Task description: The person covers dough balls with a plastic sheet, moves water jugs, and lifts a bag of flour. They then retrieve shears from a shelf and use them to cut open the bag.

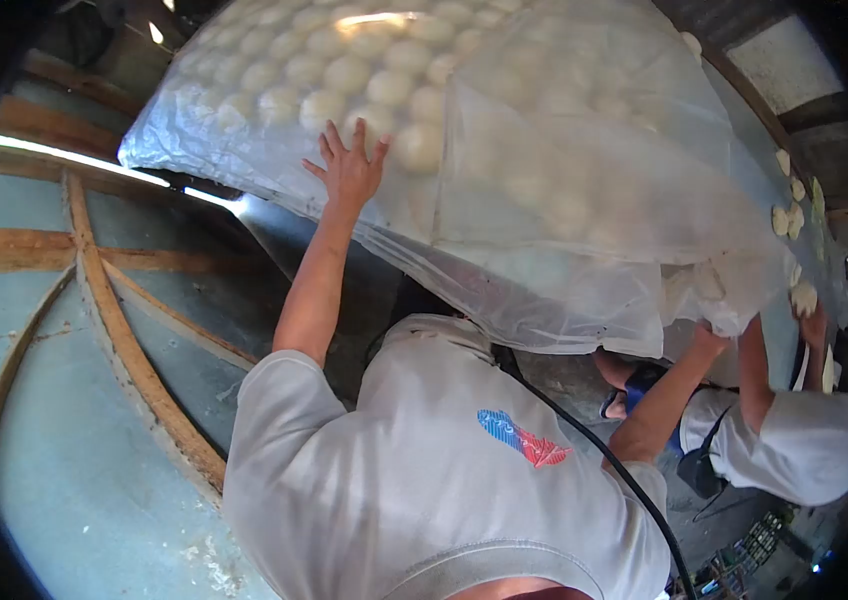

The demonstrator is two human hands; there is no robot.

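My left hand (352,172) lies open, fingers spread, on a clear plastic sheet (544,200). Under the sheet are many round, pale pieces (346,75) set close together in rows, which look like dough rounds. My right hand (712,338) is at the sheet's right front edge, where the plastic is bunched up. It appears closed on the plastic; its fingers are partly hidden by the folds. The front edge of the sheet hangs down beside my body.
A co-worker in a light shirt (794,445) bends at the right, arms reaching toward the table's edge. Loose pale pieces (794,220) lie at the far right. Blue-grey panels with wooden ribs (109,300) stand at the left. A black cable (609,455) runs past my right side.
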